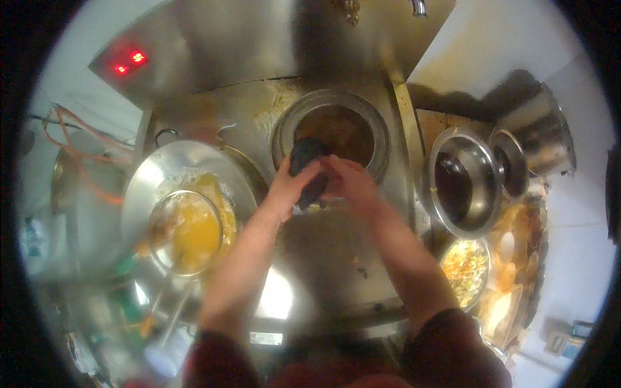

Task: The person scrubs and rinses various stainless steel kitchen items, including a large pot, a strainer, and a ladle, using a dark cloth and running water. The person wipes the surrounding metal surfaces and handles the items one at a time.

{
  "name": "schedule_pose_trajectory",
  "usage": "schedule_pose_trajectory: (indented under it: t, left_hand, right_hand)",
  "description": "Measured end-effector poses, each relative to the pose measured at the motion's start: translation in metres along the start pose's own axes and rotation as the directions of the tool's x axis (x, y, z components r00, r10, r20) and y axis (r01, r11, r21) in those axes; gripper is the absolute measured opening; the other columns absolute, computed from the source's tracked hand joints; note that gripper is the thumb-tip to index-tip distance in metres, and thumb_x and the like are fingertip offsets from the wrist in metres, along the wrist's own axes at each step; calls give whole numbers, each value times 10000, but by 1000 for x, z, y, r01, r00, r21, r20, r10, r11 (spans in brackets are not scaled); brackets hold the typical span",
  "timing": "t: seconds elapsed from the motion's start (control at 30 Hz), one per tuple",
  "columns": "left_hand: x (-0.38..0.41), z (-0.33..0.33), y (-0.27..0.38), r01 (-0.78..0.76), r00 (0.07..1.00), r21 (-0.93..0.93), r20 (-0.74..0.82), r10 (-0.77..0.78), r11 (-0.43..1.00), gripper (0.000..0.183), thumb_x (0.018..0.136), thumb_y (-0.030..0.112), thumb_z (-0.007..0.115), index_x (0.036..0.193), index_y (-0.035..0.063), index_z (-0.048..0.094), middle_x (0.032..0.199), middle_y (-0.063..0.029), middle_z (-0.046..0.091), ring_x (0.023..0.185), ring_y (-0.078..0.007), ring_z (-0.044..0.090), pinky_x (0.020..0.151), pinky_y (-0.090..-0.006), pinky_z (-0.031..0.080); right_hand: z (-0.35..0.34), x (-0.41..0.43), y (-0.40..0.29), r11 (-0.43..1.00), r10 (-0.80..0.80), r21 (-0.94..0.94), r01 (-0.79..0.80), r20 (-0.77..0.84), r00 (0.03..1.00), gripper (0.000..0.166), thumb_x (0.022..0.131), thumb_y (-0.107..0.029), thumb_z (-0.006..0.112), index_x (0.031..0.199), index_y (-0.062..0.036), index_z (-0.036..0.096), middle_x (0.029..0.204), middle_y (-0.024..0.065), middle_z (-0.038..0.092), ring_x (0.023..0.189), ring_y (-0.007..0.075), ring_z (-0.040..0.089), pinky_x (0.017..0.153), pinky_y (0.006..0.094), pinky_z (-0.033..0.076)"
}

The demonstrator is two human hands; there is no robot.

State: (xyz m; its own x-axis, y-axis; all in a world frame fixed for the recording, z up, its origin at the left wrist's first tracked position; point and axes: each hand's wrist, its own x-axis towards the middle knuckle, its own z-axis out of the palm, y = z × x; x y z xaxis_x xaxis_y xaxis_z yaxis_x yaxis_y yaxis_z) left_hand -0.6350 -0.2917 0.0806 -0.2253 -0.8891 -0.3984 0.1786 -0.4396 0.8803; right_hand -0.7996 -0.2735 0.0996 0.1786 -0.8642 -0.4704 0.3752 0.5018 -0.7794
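In the middle of the view, my left hand (290, 188) grips a dark, elongated item (306, 153), its thumb lying across the near side. The item is too blurred to identify. My right hand (350, 180) is against the item's right side with fingers bent, and blur hides whether it grips. Both hands are over the near rim of a round metal pot (381, 140) holding dark brown liquid (342, 128). To the left, a large metal wok (145, 182) contains yellow, foamy liquid. A round, long-handled strainer (220, 233) rests in the wok, its pale handle end (167, 356) toward me.
A steel backsplash (233, 43) with a red lit display (131, 62) rises behind. At right stand a metal basin (478, 189) of dark liquid, a smaller bowl (514, 167), a tall steel pot (550, 131) and a bowl of chopped food (465, 271). An orange hose (80, 160) hangs at left.
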Motion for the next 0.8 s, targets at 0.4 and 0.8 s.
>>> schedule_pose_trajectory:
  t: [0.4,0.8]
  left_hand:
    - [-145,-25,-101,-130,957,-261,-284,52,957,417,749,69,700,1121,20,519,1017,-78,608,929,-194,571,821,-327,460]
    - [-214,-47,-148,-11,996,-83,-84,4,997,542,702,227,739,1153,10,531,1054,-116,619,952,-208,595,851,-344,461]
  right_hand:
    - [-160,61,73,-562,-333,-824,-66,152,931,172,780,-159,532,880,-77,645,820,149,646,776,323,624,702,450,488]
    - [-30,96,-137,-879,-441,-376,-294,405,801,160,751,-168,559,714,-103,701,749,103,678,705,276,669,605,391,518]
